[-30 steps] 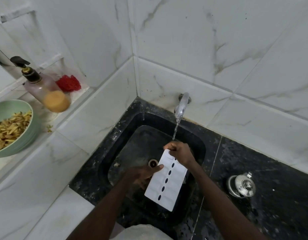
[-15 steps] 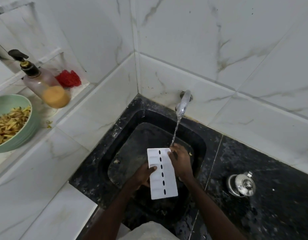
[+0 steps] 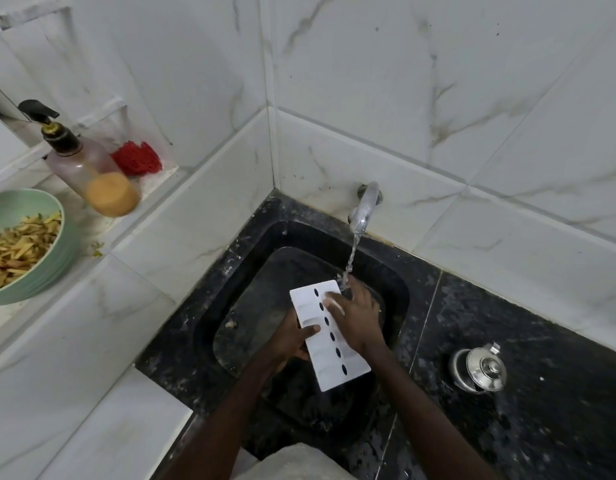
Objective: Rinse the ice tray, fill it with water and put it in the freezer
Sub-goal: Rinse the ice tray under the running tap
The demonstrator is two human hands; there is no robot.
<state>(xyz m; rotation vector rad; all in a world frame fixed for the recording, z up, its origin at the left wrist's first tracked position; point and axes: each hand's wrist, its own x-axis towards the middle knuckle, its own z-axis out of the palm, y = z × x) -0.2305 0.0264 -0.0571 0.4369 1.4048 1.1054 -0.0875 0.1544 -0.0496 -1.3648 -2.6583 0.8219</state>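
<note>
A white ice tray [image 3: 329,362] with a middle row of dark oval holes is held over the black sink [image 3: 251,271]. My left hand [image 3: 292,337] grips its left edge from below, thumb on top. My right hand [image 3: 356,320] lies on the tray's right side, fingers spread across its far compartments. Water runs from the chrome tap [image 3: 363,207] and lands at the tray's far right corner, by my right fingers.
A steel lidded pot [image 3: 479,370] sits on the black counter right of the sink. On the white ledge at left stand a pump bottle [image 3: 91,168], a red scrubber [image 3: 136,159] and a green bowl [image 3: 39,275] of food strips.
The tray has turned so that its far end points up-left and sits under the water stream. My right hand has slid from the tray's edge onto its top surface.
</note>
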